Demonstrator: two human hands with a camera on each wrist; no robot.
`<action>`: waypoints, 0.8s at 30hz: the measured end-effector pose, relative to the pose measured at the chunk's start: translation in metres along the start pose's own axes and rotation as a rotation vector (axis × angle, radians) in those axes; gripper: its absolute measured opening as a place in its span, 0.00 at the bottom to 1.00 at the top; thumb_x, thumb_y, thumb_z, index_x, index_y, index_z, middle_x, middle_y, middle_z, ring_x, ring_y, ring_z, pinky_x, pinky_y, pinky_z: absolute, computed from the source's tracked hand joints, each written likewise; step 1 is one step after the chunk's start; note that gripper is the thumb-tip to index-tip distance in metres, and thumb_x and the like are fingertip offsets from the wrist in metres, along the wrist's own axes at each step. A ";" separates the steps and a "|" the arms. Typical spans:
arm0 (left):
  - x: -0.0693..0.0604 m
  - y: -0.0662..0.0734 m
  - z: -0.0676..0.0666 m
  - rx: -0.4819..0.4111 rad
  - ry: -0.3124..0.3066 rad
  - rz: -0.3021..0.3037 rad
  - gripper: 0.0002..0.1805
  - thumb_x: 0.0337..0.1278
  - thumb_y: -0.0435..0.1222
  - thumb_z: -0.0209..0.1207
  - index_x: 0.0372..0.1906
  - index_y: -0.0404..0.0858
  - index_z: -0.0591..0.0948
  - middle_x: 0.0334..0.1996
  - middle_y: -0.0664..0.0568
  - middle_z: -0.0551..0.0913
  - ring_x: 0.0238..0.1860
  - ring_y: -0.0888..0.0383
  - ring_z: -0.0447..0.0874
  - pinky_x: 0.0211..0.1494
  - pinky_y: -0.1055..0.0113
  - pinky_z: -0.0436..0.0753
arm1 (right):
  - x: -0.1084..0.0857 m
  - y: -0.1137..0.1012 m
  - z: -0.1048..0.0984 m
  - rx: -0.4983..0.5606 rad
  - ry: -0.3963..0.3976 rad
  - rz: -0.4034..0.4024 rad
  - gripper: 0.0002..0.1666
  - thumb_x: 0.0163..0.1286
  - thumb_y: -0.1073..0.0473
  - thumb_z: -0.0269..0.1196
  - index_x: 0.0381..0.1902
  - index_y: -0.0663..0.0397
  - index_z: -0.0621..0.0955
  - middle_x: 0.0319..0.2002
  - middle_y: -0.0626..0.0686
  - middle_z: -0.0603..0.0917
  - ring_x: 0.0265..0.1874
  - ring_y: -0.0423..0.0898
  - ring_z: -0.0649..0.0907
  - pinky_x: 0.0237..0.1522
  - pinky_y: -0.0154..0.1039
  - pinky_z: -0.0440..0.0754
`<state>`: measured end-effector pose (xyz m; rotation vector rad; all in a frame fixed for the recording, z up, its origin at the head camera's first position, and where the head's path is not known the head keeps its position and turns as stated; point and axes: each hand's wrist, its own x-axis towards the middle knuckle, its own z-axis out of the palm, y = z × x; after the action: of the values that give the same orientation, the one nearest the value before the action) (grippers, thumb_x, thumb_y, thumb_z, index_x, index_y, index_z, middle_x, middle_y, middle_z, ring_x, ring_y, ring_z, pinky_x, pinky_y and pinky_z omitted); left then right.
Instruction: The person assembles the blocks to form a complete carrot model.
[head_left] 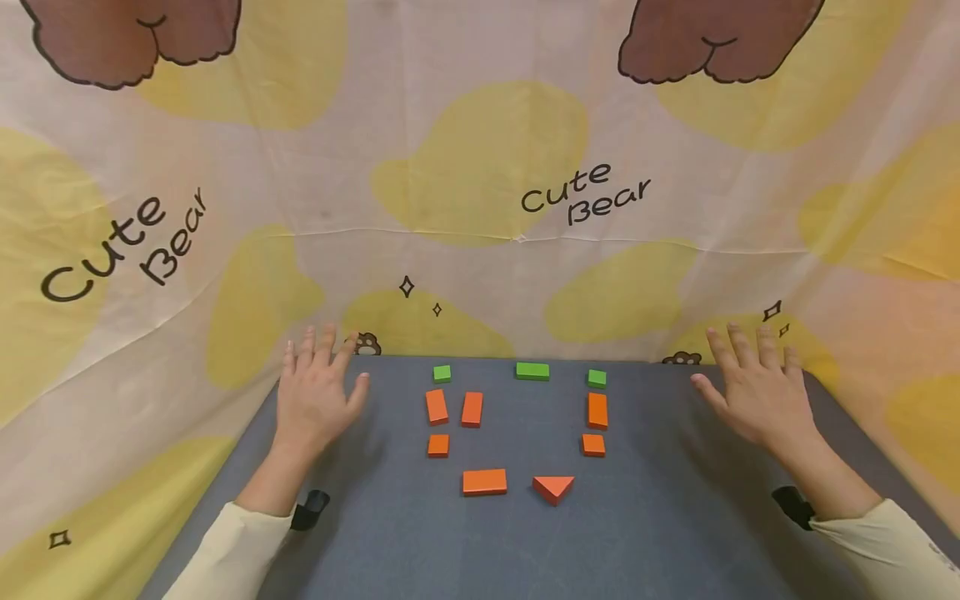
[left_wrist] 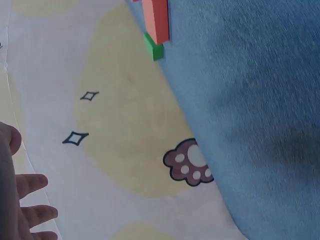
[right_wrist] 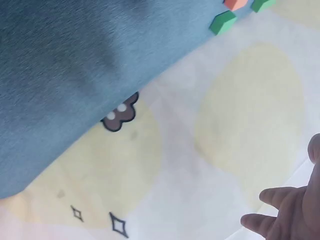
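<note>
With fingers spread and straight, my left hand [head_left: 315, 404] is held over the left side of the table, touching no block. My right hand [head_left: 765, 396] mirrors it on the right, also holding nothing. Between them lie several toy blocks. At the back are a small green block [head_left: 442, 374], a longer green block [head_left: 532, 372] and another small green block [head_left: 597, 379]. Nearer are upright-lying orange blocks [head_left: 437, 407], two on the left and one on the right. Orange squares [head_left: 438, 446] sit on either side. In front lie an orange rectangle [head_left: 484, 482] and an orange triangular block [head_left: 553, 488].
The blocks stand on a blue-grey table [head_left: 517, 550]. A printed cloth [head_left: 480, 167] with yellow patches and "Cute Bear" lettering hangs behind and along both sides. Dark straps [head_left: 310, 510] show at both wrists, beside pale sleeves.
</note>
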<state>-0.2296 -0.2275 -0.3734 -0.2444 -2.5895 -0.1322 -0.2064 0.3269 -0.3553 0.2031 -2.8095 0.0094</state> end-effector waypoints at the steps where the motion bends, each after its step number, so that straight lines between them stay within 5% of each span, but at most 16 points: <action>1: 0.000 0.002 0.001 -0.004 0.009 0.005 0.33 0.61 0.50 0.52 0.69 0.42 0.68 0.71 0.35 0.62 0.73 0.33 0.52 0.73 0.37 0.48 | 0.001 -0.003 0.000 -0.002 0.006 -0.005 0.45 0.73 0.36 0.47 0.78 0.49 0.47 0.74 0.67 0.51 0.73 0.72 0.44 0.64 0.75 0.41; 24: 0.013 0.042 0.025 -0.024 -0.041 0.085 0.34 0.58 0.53 0.53 0.68 0.44 0.71 0.66 0.37 0.70 0.72 0.35 0.55 0.71 0.34 0.51 | 0.048 -0.092 0.022 -0.003 0.073 -0.223 0.42 0.67 0.36 0.56 0.72 0.50 0.63 0.71 0.63 0.63 0.70 0.69 0.59 0.64 0.71 0.56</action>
<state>-0.2446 -0.1815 -0.3862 -0.3691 -2.6146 -0.1285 -0.2459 0.2285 -0.3627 0.5035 -2.6990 -0.0376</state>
